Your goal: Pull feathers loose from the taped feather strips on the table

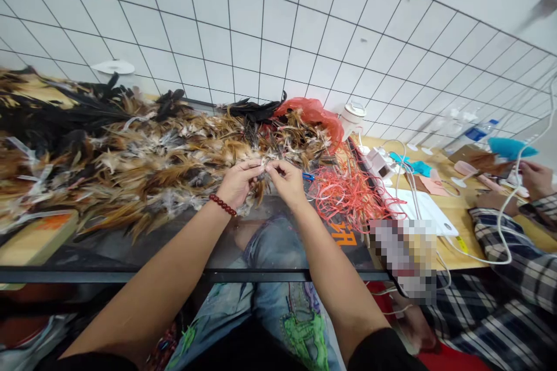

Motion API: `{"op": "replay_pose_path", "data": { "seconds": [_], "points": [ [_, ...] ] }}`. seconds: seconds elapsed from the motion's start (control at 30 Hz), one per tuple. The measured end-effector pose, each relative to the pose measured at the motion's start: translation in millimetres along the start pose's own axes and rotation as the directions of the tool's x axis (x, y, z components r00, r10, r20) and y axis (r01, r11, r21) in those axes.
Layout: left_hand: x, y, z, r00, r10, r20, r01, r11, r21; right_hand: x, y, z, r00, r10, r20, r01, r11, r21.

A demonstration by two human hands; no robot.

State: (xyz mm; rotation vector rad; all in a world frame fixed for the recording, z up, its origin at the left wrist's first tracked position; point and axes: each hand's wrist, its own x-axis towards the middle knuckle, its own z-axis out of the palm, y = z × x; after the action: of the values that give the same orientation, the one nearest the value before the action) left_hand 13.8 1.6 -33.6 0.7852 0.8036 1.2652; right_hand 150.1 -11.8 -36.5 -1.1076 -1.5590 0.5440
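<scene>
My left hand point(241, 181), with a dark red bead bracelet point(223, 204) on its wrist, is closed in a pinch at the table's middle. Facing it, my right hand point(287, 181) pinches too, and the fingertips of both nearly meet. Small brown feathers point(260, 190) show between them, their quill ends pale at the fingers; exactly how many is hidden. Just beyond and to the left spreads a wide heap of brown, white and grey feathers point(174, 162). A blue-handled tool point(308, 176) lies beside my right hand, partly covered.
Tangled pink-red strips point(343, 191) lie to the right, before a red plastic bag point(313, 116) and a white lidded cup point(352, 116). Long black feathers point(65, 116) lie back left, a wooden board point(39, 237) front left. A co-worker's hand point(537, 179) holds blue feathers point(511, 146) at right.
</scene>
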Motion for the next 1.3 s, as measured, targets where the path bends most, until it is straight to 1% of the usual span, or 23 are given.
{"op": "replay_pose_path", "data": {
  "seconds": [0.1,0.17,0.3,0.4,0.47,0.53,0.67,0.73,0.8,0.9,1.0,1.1,1.3],
  "points": [
    [-1.4,-0.3,1.3,1.000,0.024,0.005,-0.024,1.000,-0.012,0.7,1.2,0.0,0.999,0.043,-0.003,-0.043,0.998,0.054],
    [-3.2,1.3,3.8,0.999,0.036,0.008,-0.035,0.999,-0.038,1.3,-0.1,0.2,0.997,0.081,0.008,-0.082,0.989,0.120],
    [-5.5,6.7,7.3,0.999,0.036,0.022,-0.033,0.992,-0.120,2.8,-4.8,0.5,0.984,0.176,0.007,-0.172,0.948,0.268],
    [-5.0,10.1,5.8,0.999,0.021,0.036,-0.012,0.975,-0.221,4.0,-5.5,1.5,0.973,0.230,-0.005,-0.213,0.907,0.364],
    [-4.7,11.6,3.7,0.997,0.003,0.076,0.020,0.954,-0.298,4.8,-4.6,2.5,0.965,0.261,-0.002,-0.236,0.876,0.420],
    [-5.5,12.6,2.3,0.990,-0.017,0.139,0.063,0.939,-0.337,5.4,-4.4,2.9,0.958,0.287,-0.003,-0.253,0.850,0.461],
    [-10.2,15.7,2.6,0.962,-0.065,0.265,0.150,0.937,-0.315,6.5,-10.3,-0.3,0.955,0.296,0.004,-0.263,0.840,0.476],
    [-12.9,18.4,3.3,0.951,-0.082,0.299,0.175,0.937,-0.301,6.7,-16.1,-3.3,0.959,0.282,-0.003,-0.245,0.840,0.484],
    [-14.4,21.3,3.4,0.947,-0.087,0.309,0.179,0.941,-0.286,6.3,-21.3,-5.7,0.964,0.264,-0.016,-0.221,0.837,0.500],
    [-13.0,22.5,1.8,0.947,-0.104,0.303,0.180,0.955,-0.234,4.7,-23.0,-6.0,0.965,0.261,0.006,-0.227,0.825,0.517],
    [-7.9,18.0,-0.5,0.950,-0.141,0.277,0.192,0.968,-0.165,2.9,-16.6,-3.1,0.951,0.304,0.053,-0.287,0.808,0.515],
    [-3.3,11.1,-1.3,0.965,-0.149,0.214,0.171,0.981,-0.090,1.8,-9.4,0.4,0.942,0.329,0.070,-0.317,0.799,0.511],
    [-1.6,6.1,1.5,0.993,-0.088,0.074,0.090,0.995,-0.031,0.9,-6.0,5.6,0.939,0.342,0.034,-0.310,0.798,0.516]
  ]
}}
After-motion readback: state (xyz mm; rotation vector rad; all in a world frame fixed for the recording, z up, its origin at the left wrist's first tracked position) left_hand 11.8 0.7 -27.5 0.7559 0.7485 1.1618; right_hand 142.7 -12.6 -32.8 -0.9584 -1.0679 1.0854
